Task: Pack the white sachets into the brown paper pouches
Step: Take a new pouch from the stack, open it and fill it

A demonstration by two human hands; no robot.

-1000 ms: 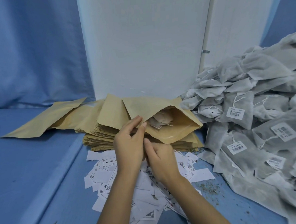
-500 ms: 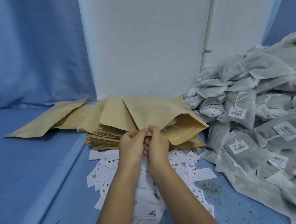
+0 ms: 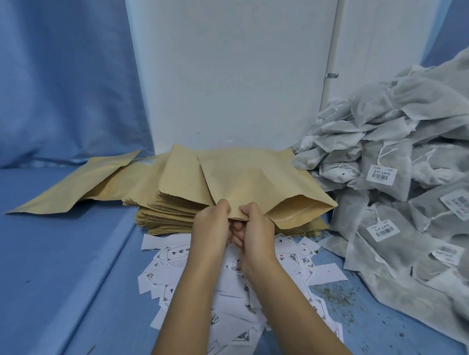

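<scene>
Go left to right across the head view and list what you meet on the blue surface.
Loose flat brown pouch → stack of brown pouches → left hand → right hand, both pinching the top pouch → heap of white sachets.

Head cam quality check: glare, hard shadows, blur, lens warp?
Head view: light soft and even, no blown glare, just a faint sheen inside the mouth of the brown pouch. Head view: soft shadow under the loose pouch at left. Head view: left hand and right hand, with their grip on that pouch, look sharp. Head view: wide-angle warp tilts the wall pipe.
</scene>
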